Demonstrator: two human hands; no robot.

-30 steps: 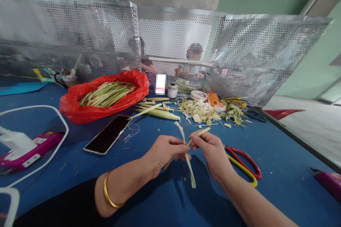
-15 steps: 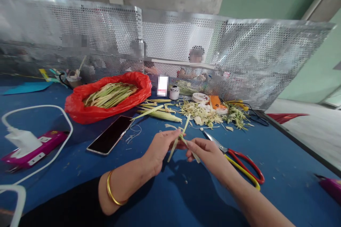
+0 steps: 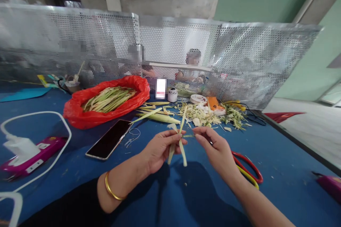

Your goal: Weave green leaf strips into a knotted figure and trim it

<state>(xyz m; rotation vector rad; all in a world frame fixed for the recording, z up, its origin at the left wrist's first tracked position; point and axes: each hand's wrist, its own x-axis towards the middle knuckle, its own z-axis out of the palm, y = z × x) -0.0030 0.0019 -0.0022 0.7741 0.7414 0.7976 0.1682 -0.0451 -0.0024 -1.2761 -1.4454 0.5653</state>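
Over the blue table, my left hand (image 3: pixel 163 147) pinches a small bundle of crossed, pale green corn husk strips (image 3: pixel 183 150) between thumb and fingers. One strip points up and away, others hang below the fingers. A thin green strand (image 3: pixel 189 136) runs sideways from the bundle to my right hand (image 3: pixel 214 147), whose thumb and forefinger are closed on its end. Partly hidden behind my right hand lie scissors with red and yellow handles (image 3: pixel 249 168). Beyond the hands rest loose husk pieces (image 3: pixel 160 117).
A red plastic bag (image 3: pixel 76 111) of long leaves stands at left, with a phone (image 3: pixel 109 140) before it. A purple power strip (image 3: pixel 34 158) and white cable lie further left. Shredded scraps (image 3: pixel 198 113) and a tape roll (image 3: pixel 198 98) sit by the perforated metal screen (image 3: pixel 170 39); people sit behind it.
My right hand has moved right, away from my left, drawing the thin strand out sideways. The strips in my left hand now show as a cross. The view has shifted slightly.
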